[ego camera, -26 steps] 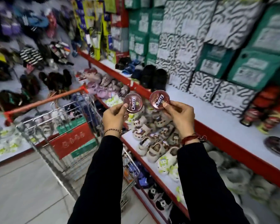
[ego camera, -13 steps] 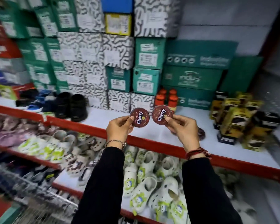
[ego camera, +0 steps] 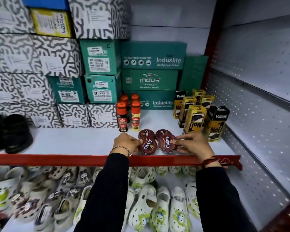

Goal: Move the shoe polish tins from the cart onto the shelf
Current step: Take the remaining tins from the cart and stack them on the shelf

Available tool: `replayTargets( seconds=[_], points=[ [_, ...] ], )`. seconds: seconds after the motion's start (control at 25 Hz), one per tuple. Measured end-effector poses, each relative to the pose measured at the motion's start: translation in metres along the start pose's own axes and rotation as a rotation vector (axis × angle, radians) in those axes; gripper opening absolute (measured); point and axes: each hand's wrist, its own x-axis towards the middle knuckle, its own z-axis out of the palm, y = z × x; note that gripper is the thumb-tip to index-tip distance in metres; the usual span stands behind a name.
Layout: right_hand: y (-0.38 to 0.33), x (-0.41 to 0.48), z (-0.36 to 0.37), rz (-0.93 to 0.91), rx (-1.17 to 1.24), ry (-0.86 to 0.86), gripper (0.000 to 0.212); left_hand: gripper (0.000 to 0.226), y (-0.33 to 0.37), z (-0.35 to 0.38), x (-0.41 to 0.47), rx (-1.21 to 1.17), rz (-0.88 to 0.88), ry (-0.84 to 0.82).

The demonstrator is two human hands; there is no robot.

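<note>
At frame centre, our left hand (ego camera: 126, 144) grips one round maroon polish tin (ego camera: 148, 145), our right hand (ego camera: 193, 144) another (ego camera: 167, 143), both touching the white red-edged shelf (ego camera: 74, 141).

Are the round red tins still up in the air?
No, both front tins, one under the left hand and one under the right hand, sit on the white shelf.
</note>
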Motion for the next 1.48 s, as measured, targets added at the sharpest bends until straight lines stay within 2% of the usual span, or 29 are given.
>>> replayTargets(
  seconds=[0.16,0.32,0.6,0.72,0.76,0.88,1.0,1.48],
  points=[
    [0.001,0.005,-0.002,0.046,-0.123,-0.018,0.007,0.027,0.002,0.006,0.009,0.169,0.005,-0.017],
    [-0.002,0.007,0.002,0.06,-0.265,-0.03,0.015,0.035,0.007,0.01,0.008,0.278,0.005,-0.033],
    [-0.006,0.003,0.006,-0.01,-0.449,-0.008,0.02,0.029,0.012,0.009,0.005,0.503,0.031,0.013],
    [-0.009,0.0,0.006,-0.124,-0.464,0.101,0.026,0.019,0.015,0.01,0.0,0.455,0.204,0.114],
    [-0.013,-0.002,0.007,-0.186,-0.461,0.09,0.028,0.024,0.016,0.011,-0.001,0.431,0.298,0.114],
    [-0.023,-0.005,0.015,-0.305,-0.548,-0.131,0.047,0.052,0.021,0.016,0.002,0.547,0.471,-0.1],
    [-0.023,-0.006,0.029,-0.266,-0.653,-0.286,0.06,0.066,0.02,0.022,0.006,0.668,0.4,-0.279],
    [-0.011,0.003,0.029,-0.189,-0.725,-0.335,0.077,0.064,0.011,0.024,0.013,0.668,0.401,-0.311]
  ],
)
